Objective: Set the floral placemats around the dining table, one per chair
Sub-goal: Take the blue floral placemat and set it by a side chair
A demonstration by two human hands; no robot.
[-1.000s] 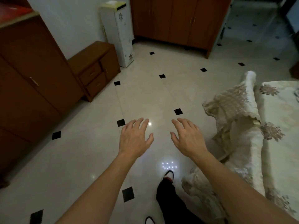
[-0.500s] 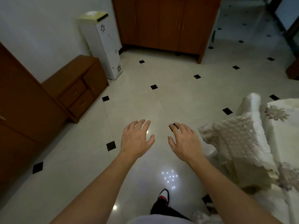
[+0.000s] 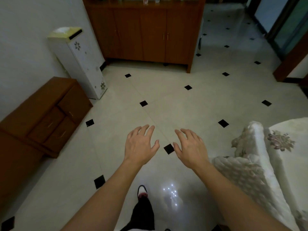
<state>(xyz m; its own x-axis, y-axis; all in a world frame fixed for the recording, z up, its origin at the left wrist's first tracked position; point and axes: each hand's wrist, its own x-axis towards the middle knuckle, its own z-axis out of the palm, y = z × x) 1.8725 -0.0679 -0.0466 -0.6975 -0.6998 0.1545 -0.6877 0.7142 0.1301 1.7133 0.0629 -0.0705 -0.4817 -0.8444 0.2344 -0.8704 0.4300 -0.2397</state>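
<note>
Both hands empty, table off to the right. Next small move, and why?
Probably turn right toward the table. The left hand and right hand are open over the floor tiles and hold nothing, while the covered chair and the table sit at the right edge of the view.

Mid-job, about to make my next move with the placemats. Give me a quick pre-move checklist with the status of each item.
1. Left hand free: ok, fingers spread, holding nothing.
2. Right hand free: ok, fingers spread, holding nothing.
3. Placemat in view to pick up: cannot tell; the floral patch on the cloth at right may be only print.
4. Covered chair close by: ok, just right of the right hand.
5. Table places already set: cannot tell, only its corner shows at the right edge.
</note>
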